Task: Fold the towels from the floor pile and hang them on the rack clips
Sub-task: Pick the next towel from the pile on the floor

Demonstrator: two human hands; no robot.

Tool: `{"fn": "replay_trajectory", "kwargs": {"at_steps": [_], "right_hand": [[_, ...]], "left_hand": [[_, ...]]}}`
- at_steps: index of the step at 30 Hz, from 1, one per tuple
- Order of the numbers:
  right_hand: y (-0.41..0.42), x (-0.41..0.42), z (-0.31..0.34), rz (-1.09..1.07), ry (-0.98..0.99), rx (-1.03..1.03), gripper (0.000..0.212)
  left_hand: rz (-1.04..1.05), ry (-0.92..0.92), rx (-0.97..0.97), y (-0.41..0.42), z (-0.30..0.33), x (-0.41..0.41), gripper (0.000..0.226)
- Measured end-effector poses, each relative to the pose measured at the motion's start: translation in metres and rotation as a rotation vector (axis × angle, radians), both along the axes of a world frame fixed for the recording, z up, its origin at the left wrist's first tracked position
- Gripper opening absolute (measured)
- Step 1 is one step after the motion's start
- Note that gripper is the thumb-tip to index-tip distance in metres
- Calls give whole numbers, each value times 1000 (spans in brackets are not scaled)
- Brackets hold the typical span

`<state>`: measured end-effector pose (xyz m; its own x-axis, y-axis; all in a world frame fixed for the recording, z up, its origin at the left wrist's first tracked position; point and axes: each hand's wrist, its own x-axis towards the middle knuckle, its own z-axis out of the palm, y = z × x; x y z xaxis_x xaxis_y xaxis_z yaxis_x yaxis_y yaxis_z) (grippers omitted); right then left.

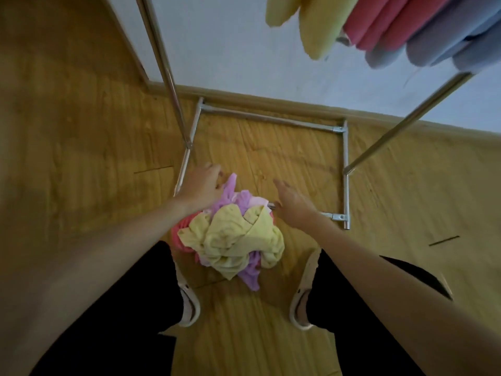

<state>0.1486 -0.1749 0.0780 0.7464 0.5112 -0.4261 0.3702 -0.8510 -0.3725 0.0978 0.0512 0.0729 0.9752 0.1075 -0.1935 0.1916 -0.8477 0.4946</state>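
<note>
A pile of crumpled towels (pixel 233 234) lies on the wooden floor between my feet, yellow on top with purple, pink and red ones under it. My left hand (pixel 202 185) reaches down to the pile's far left side, its fingers curled round a purple towel (pixel 230 185) that sticks up. My right hand (pixel 294 202) hovers at the pile's far right edge with fingers stretched out, holding nothing. Folded towels (pixel 393 25) in yellow, red, purple and blue hang at the top right from the rack.
The metal rack's base frame (pixel 345 158) forms a square on the floor just beyond the pile, with upright poles (pixel 162 63) at left and right. A white wall and skirting board run behind. My white slippers (pixel 303 294) stand either side of the pile.
</note>
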Motion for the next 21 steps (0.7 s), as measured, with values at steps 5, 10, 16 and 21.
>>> {"fn": "replay_trajectory", "kwargs": {"at_steps": [5, 10, 16, 21], "right_hand": [[-10, -25, -91, 51, 271, -132, 50], [2, -28, -151, 41, 324, -115, 49], [23, -6, -206, 107, 99, -57, 61], [30, 7, -225, 354, -19, -212, 63]], "left_hand": [[-57, 280, -41, -11, -85, -24, 22], [-63, 337, -93, -33, -153, -30, 25], [-174, 152, -1, -44, -196, -9, 22], [-148, 183, -34, -34, -212, -8, 18]]}}
